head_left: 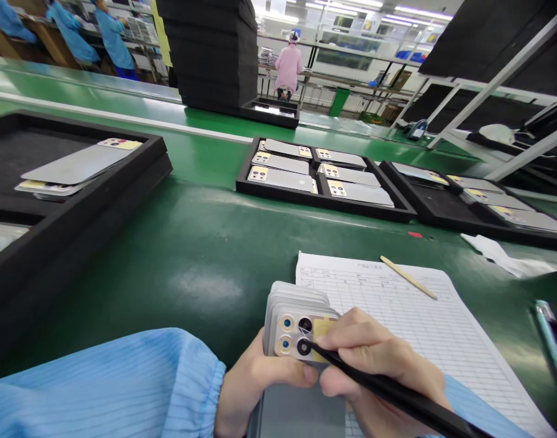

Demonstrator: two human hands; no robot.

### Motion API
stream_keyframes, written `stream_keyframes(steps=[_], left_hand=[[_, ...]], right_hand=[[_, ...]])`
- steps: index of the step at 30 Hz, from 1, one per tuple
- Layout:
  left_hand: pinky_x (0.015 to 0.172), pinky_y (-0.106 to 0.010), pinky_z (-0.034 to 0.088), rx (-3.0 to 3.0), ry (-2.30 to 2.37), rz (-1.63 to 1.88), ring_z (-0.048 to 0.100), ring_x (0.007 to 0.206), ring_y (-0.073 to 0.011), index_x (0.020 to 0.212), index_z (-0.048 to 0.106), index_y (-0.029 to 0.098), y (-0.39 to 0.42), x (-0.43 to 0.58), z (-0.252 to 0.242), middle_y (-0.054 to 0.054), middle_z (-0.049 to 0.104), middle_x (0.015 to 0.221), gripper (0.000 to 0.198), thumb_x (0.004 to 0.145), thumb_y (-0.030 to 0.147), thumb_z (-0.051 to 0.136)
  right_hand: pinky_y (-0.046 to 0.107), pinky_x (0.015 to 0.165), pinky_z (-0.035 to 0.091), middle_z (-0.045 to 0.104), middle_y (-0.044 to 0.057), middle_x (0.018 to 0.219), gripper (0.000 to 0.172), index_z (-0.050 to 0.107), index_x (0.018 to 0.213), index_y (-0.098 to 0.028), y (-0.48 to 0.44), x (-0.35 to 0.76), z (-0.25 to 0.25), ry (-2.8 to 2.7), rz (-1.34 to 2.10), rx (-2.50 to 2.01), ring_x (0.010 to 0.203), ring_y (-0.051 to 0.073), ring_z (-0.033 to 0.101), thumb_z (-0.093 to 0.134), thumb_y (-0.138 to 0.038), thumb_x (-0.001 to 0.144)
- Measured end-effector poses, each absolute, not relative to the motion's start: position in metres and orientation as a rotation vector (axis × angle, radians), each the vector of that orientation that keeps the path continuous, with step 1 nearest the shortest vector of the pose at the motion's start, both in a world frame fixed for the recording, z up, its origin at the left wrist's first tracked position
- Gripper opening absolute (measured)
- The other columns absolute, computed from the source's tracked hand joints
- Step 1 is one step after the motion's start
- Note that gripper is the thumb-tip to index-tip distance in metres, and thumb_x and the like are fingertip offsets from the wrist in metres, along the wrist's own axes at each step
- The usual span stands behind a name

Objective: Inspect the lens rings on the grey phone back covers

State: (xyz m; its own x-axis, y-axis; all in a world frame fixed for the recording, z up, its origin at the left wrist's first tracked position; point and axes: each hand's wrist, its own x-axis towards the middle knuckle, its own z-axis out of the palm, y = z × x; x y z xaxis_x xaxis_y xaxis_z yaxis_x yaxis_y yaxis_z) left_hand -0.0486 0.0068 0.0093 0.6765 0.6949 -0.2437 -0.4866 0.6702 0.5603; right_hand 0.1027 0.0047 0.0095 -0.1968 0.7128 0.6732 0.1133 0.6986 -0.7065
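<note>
My left hand grips a stack of grey phone back covers, its thumb lying across the front one just under the camera area. The top cover has a camera plate with several round lens openings and a piece of yellow film beside them. In my right hand are black tweezers, closed in the fingers. Their tip touches or hovers at the lower dark lens ring; I cannot tell which. The right fingertips lie over the edge of the yellow film.
Under my right hand lies a printed form with a thin wooden stick on it. Black foam trays with phone covers stand ahead, at right and at left. A tall black stack rises behind. Several people work in the background.
</note>
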Motion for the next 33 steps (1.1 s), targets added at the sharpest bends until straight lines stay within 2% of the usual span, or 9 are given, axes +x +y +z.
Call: stream_keyframes(steps=[7, 25, 29, 31, 33], left_hand=[[0.097, -0.036, 0.034, 0.499, 0.5, 0.685, 0.05, 0.111, -0.0257, 0.102, 0.063, 0.015, 0.006, -0.051, 0.017, -0.006, 0.065, 0.104, 0.041, 0.066, -0.001, 0.052], [0.097, -0.038, 0.034, 0.469, 0.519, 0.704, 0.051, 0.109, -0.0285, 0.099, 0.064, 0.012, 0.007, -0.05, 0.013, -0.008, 0.066, 0.098, 0.038, 0.062, 0.005, 0.06], [0.094, -0.039, 0.035, 0.454, 0.501, 0.701, 0.055, 0.103, -0.0278, 0.104, 0.062, 0.013, 0.005, -0.049, 0.008, -0.008, 0.067, 0.095, 0.042, 0.062, 0.007, 0.06], [0.092, -0.038, 0.037, 0.46, 0.494, 0.733, 0.058, 0.097, -0.0268, 0.103, 0.062, 0.012, 0.003, -0.048, 0.006, -0.008, 0.067, 0.092, 0.043, 0.06, 0.008, 0.062], [0.085, -0.039, 0.042, 0.443, 0.518, 0.718, 0.062, 0.086, -0.0255, 0.105, 0.06, 0.013, 0.001, -0.048, 0.004, -0.008, 0.068, 0.085, 0.045, 0.059, 0.008, 0.063]], right_hand=[[0.03, 0.044, 0.044, 0.067, 0.005, 0.068, 0.018, 0.063, 0.083, -0.023, 0.005, 0.102, 0.01, -1.691, 0.628, -0.696, 0.05, 0.017, 0.058, 0.071, -0.017, 0.067], [0.03, 0.046, 0.046, 0.067, 0.006, 0.07, 0.02, 0.061, 0.083, -0.022, 0.007, 0.105, 0.011, -1.757, 0.609, -0.664, 0.052, 0.017, 0.059, 0.069, -0.014, 0.067], [0.031, 0.046, 0.044, 0.064, 0.005, 0.069, 0.016, 0.059, 0.086, -0.022, 0.007, 0.105, 0.012, -1.735, 0.662, -0.664, 0.052, 0.016, 0.057, 0.066, -0.024, 0.072], [0.03, 0.044, 0.042, 0.061, 0.004, 0.063, 0.012, 0.057, 0.078, -0.021, 0.009, 0.107, 0.013, -1.634, 0.689, -0.628, 0.049, 0.015, 0.054, 0.057, -0.034, 0.078], [0.029, 0.045, 0.039, 0.057, 0.002, 0.058, 0.022, 0.054, 0.068, -0.02, 0.013, 0.109, 0.015, -1.51, 0.724, -0.686, 0.05, 0.015, 0.052, 0.046, -0.032, 0.085]])
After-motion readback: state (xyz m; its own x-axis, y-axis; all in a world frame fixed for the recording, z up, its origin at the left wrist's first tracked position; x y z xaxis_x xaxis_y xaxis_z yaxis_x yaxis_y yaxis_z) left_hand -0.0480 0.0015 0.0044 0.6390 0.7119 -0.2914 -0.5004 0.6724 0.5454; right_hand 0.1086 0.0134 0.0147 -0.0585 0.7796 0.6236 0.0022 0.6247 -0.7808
